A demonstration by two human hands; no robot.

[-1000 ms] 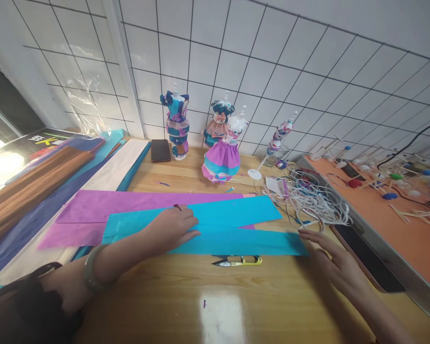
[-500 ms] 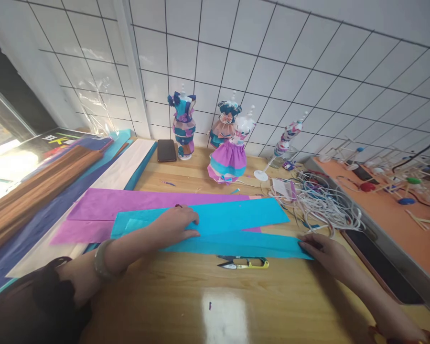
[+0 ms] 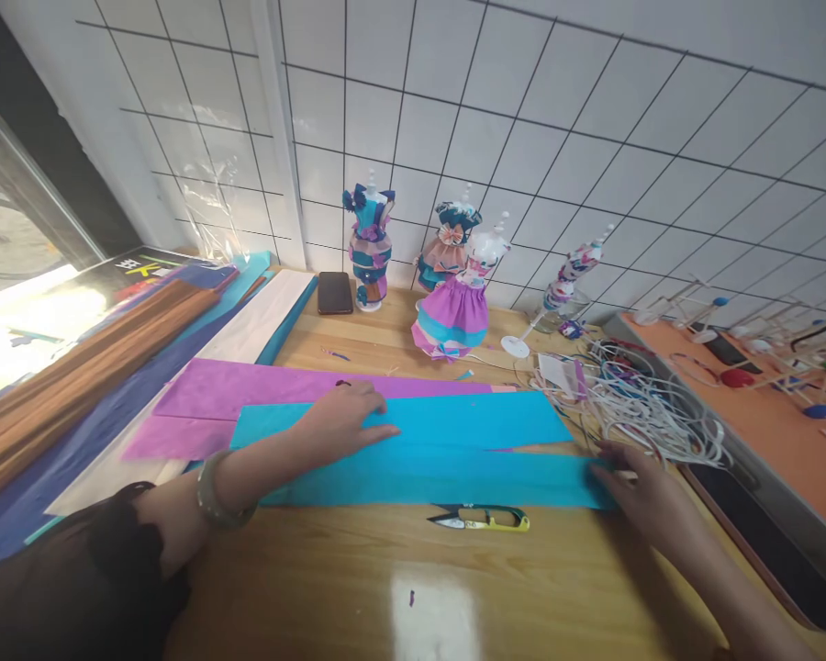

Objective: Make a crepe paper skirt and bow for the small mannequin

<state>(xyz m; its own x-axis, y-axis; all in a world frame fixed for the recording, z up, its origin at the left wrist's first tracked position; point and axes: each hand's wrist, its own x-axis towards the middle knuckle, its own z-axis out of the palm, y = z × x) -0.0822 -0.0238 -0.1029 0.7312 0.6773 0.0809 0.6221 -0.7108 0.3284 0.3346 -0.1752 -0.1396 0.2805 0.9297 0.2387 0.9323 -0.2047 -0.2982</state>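
Observation:
Two blue sheet-like strips lie lengthwise across the table. My left hand (image 3: 344,418) rests flat on the upper blue strip (image 3: 468,418), fingers stretched and thumb apart. At the right end of the lower blue strip (image 3: 454,477), my right hand (image 3: 637,487) has its thumb and fingers closed on the corner; the fingertips are partly hidden. Under the upper strip, purple strips (image 3: 213,390) stick out at the back and left. Just in front of the lower strip lie thread snips (image 3: 480,520) with a yellow handle, touched by neither hand.
Small dressed mannequins stand at the back, one in a purple and blue skirt (image 3: 451,317). A black phone (image 3: 335,293) lies near the wall. Brown folded material (image 3: 89,376) and a cream strip (image 3: 254,317) are at left. Tangled white cords (image 3: 661,418) lie at right beside an orange surface (image 3: 702,367).
The lower blue strip now lies flatter and shows more of its width below the upper one. My left hand stays on the upper strip. The camera view has shifted slightly.

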